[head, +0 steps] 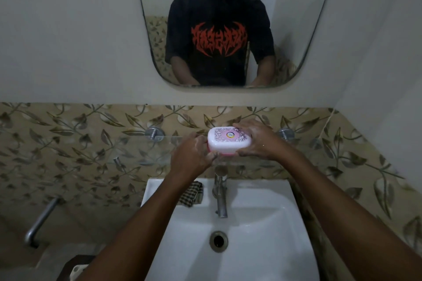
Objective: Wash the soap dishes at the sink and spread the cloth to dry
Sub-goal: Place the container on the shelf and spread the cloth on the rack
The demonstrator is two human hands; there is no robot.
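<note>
Both hands hold the soap dish [229, 141] above the tap [220, 191], level with the glass shelf [141, 146]. The left hand [194, 155] has its fingers [201, 141] curled on the dish's left end; the right hand [258, 141] wraps the right end. The dish lies lid up, long axis running left to right. A checked cloth [193, 194] sits bunched on the sink [251, 223] rim, left of the tap.

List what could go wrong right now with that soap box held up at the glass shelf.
1. The left hand and right hand look wet, so the grip on the lidded soap box may slip, and it could drop onto the tap or into the white basin.
2. The glass shelf is nearly invisible, so its edge could get knocked.
3. The checked cloth lies bunched on the basin's rim, where it would dry poorly.
</note>
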